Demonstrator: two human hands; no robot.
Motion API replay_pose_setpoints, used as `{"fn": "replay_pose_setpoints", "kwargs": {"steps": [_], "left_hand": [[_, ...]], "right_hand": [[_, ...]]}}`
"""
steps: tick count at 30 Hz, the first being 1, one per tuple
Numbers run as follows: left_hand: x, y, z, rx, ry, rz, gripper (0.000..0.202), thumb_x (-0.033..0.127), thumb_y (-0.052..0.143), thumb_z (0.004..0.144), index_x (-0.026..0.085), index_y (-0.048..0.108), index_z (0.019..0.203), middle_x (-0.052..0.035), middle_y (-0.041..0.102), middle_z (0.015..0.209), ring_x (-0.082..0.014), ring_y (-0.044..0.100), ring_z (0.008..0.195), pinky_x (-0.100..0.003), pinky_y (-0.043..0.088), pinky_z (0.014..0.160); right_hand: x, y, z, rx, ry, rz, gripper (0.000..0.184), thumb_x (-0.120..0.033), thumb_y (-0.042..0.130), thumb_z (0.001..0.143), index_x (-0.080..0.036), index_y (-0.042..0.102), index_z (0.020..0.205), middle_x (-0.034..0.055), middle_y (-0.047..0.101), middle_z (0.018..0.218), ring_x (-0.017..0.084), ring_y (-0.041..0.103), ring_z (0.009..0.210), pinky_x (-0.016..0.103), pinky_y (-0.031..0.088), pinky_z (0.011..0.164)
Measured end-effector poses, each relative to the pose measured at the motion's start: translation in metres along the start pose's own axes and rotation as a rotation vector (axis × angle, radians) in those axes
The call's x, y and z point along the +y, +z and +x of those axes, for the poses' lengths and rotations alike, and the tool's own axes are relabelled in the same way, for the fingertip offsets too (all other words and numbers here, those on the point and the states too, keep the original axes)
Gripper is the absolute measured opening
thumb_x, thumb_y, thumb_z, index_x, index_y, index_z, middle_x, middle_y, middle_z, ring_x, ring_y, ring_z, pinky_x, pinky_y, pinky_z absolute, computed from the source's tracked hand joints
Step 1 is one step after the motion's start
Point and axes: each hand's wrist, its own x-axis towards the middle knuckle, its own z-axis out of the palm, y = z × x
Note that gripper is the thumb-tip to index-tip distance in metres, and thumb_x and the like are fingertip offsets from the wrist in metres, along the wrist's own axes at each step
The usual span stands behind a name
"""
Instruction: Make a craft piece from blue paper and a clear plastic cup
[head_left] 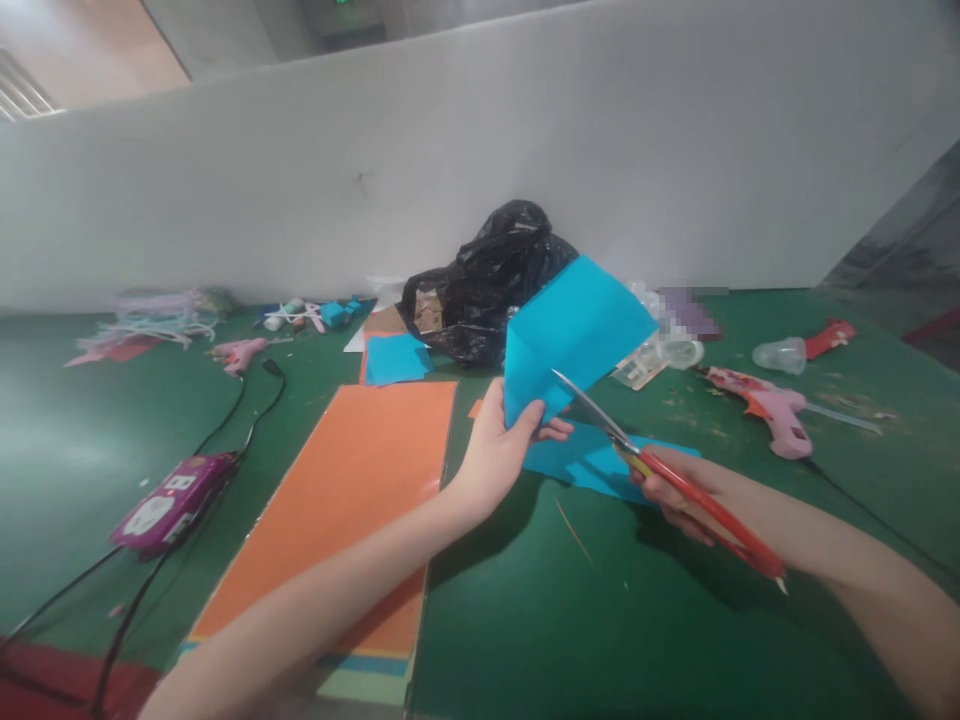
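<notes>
My left hand [517, 425] pinches a sheet of blue paper [574, 325] near its lower edge, thumb in front, holding it raised above the table. In my right hand [679, 490] is a pair of scissors [697, 495] with red handles, its metal blades pointing up and left. The blade tip overlaps the lower part of the raised sheet; whether it touches the paper I cannot tell. Below, another blue paper piece [600, 462] lies flat on the table, partly hidden behind my hands. What looks like a pen tip shows by the scissor handles.
Orange paper [337, 500] tops a stack at the left. Smaller blue pieces [396, 358] lie behind it, near a black plastic bag [510, 270]. Pink glue guns [780, 410] rest right and left. A purple power strip [176, 500] with cords sits left; a clear cup [780, 355] lies far right.
</notes>
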Motion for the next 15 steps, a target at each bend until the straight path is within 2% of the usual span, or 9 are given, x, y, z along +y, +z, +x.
{"fn": "replay_pose_setpoints", "kwargs": {"steps": [9,15], "left_hand": [[-0.003,-0.003,0.002,-0.01,-0.019,0.014,0.026,0.03,0.071,0.094,0.019,0.051,0.106,-0.0066,0.078,0.093,-0.0174,0.076,0.071,-0.037,0.063,0.077],[-0.001,-0.005,0.002,-0.024,-0.025,0.074,0.025,0.031,0.069,0.095,0.019,0.049,0.105,-0.0072,0.079,0.095,-0.0122,0.068,0.06,-0.028,0.052,0.058]], "right_hand": [[-0.007,0.01,0.01,0.018,0.01,0.067,0.062,-0.084,0.068,0.08,-0.025,0.05,0.086,-0.0119,0.039,0.057,0.005,0.035,0.036,0.021,0.026,0.035],[-0.014,0.011,0.01,0.003,0.045,0.101,0.064,-0.086,0.071,0.076,-0.027,0.049,0.086,-0.0138,0.036,0.049,0.006,0.032,0.033,0.02,0.025,0.033]]}}
